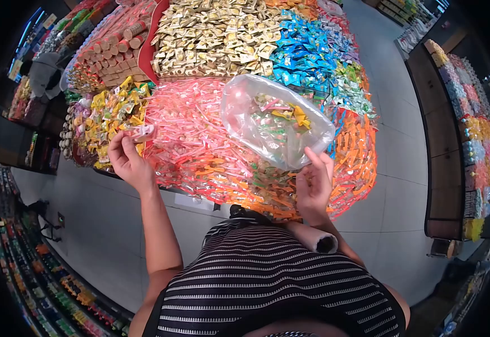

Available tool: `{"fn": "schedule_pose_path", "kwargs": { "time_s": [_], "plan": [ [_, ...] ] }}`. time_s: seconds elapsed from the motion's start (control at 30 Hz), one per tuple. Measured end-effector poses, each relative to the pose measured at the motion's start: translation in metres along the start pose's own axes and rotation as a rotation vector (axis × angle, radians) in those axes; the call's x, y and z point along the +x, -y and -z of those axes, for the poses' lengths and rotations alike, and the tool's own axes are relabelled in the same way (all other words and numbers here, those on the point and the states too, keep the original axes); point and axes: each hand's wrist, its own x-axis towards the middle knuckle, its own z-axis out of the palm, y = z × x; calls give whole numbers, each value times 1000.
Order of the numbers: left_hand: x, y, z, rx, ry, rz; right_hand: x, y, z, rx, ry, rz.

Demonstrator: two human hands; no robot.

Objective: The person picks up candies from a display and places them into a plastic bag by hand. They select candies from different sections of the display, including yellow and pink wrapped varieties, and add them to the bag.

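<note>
The clear plastic bag (238, 115) is over the middle of the counter (172, 190), a little right of centre, spread wide with a few wrapped sweets inside; a yellow-wrapped sweet (301, 117) shows near its right side. You cannot tell from this view whether its underside touches the sweets below.

Your right hand (315, 182) grasps the bag's near right rim with the fingertips, palm turned up, above the counter's near edge. Your left hand (128, 163), well apart from the bag, pinches a pale pink-and-white wrapped sweet (142, 132) between thumb and fingers, toward the counter's left edge.

Beneath and left of the bag lie pink-wrapped sweets (183, 112). Yellow-wrapped sweets (101, 115) fill the left part, just beyond your left hand. Orange-wrapped sweets (357, 149) run along the right edge and round the near right corner. Toward the far edge you have cream-coloured packets (211, 36), with blue packets (304, 50) to their right; a red divider (148, 50) separates the cream ones from brown cylindrical packs (110, 50) at the far left.

A white roll (315, 238) sits between your right forearm and your striped top (273, 269). Stocked shelving (444, 123) stands across the floor on your right.
</note>
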Motion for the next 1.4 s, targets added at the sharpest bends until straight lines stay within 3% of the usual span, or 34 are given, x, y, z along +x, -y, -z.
{"fn": "schedule_pose_path", "kwargs": {
  "time_s": [0.1,0.23,0.3,0.5,0.57,0.77,0.87,1.0,1.07,1.2,1.27,1.4],
  "plan": [
    [-33,-37,-44,-89,224,25,-1,0,0,-6,6,-5],
    [-61,-83,-95,6,709,203,-1,1,1,-12,2,7],
    [-71,-93,-120,26,810,195,-2,-2,0,14,0,16],
    [-79,-69,-181,114,738,-107,0,1,1,-15,1,12],
    [-81,-59,-195,82,749,-70,2,3,3,-35,4,34],
    [-93,-24,-206,80,1085,-240,4,-1,1,-27,-8,57],
    [-92,-18,-201,181,1162,-296,3,-2,1,-11,-9,54],
    [-79,-55,-180,141,1117,-371,1,-2,-1,-1,-21,28],
    [-80,-79,-150,-15,1038,-277,-1,-1,-1,31,-18,-20],
    [-72,-66,-57,105,932,-165,-2,-2,-1,73,-9,-39],
    [-76,-44,-17,261,689,11,-3,-6,-3,118,10,-29],
    [-60,-10,39,402,365,62,-4,-6,-8,164,30,-32]
  ]
}}
